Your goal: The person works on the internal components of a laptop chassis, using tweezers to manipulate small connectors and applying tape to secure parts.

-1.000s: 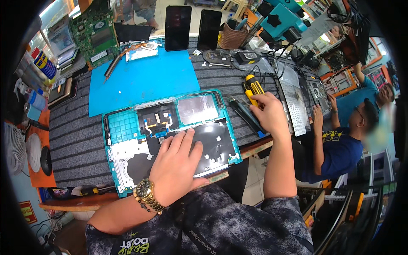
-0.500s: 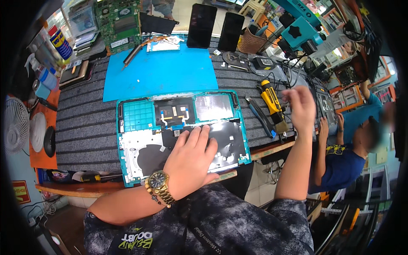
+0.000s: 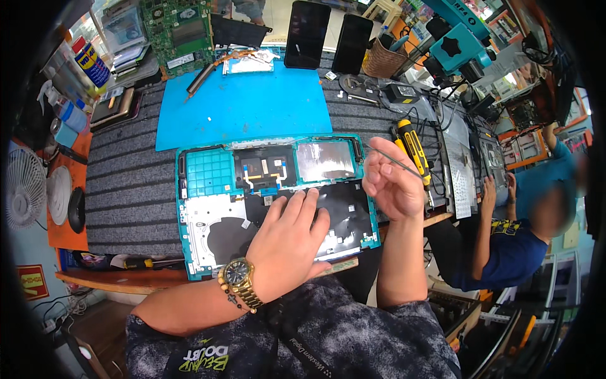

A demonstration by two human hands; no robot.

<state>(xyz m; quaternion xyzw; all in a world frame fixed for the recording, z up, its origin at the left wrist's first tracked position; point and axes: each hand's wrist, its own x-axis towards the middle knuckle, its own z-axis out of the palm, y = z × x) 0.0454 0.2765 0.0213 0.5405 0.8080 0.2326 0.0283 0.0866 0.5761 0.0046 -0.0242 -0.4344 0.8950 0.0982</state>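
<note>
An opened teal laptop chassis [image 3: 211, 170] lies on the striped mat, with white and black plates and a ribbon-cabled touchpad part. My left hand [image 3: 290, 243] rests flat on its black plate [image 3: 344, 215], fingers spread. My right hand [image 3: 394, 183] is raised at the chassis's right edge, palm partly turned up, its fingers holding a thin dark tool [image 3: 401, 162], too small to name exactly. Just beyond that hand lie yellow-and-black screwdrivers [image 3: 413, 148].
A blue silicone mat [image 3: 246, 104] lies behind the chassis, with two dark phones [image 3: 306, 35] beyond. A circuit board [image 3: 173, 38] stands back left, a fan [image 3: 25, 183] far left, a teal microscope [image 3: 457, 54] back right. A co-worker [image 3: 524, 252] works at the right.
My right hand has left the yellow tools, lifted, moved left and turned, now holding a thin tool. My left hand stays on the chassis. The camera view has shifted.
</note>
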